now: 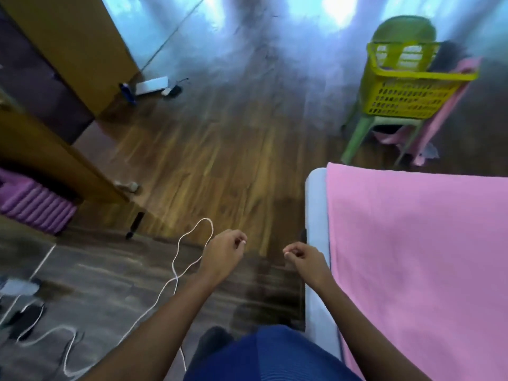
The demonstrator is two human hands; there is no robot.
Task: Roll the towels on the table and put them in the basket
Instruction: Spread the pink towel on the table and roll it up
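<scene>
The surface (316,204) is on my right, its pale edge showing beside a pink towel (417,257) that lies spread flat over it, unrolled. To its left is a wood-plank floor (220,160) with a white cable (176,273) looping across it. Brown wooden furniture (68,42) stands along the left, with a purple ribbed cushion (33,204) low beside it.

The yellow basket (406,100) sits on the seat of a green plastic chair (354,138) beyond the far end of the surface, well apart from the towel. I cannot tell what lies inside it. Another pink cloth (445,116) hangs just beside the chair.

My left grip (224,253) and right grip (305,257) are out over the floor near the surface's edge, fingers curled in, holding nothing.
</scene>
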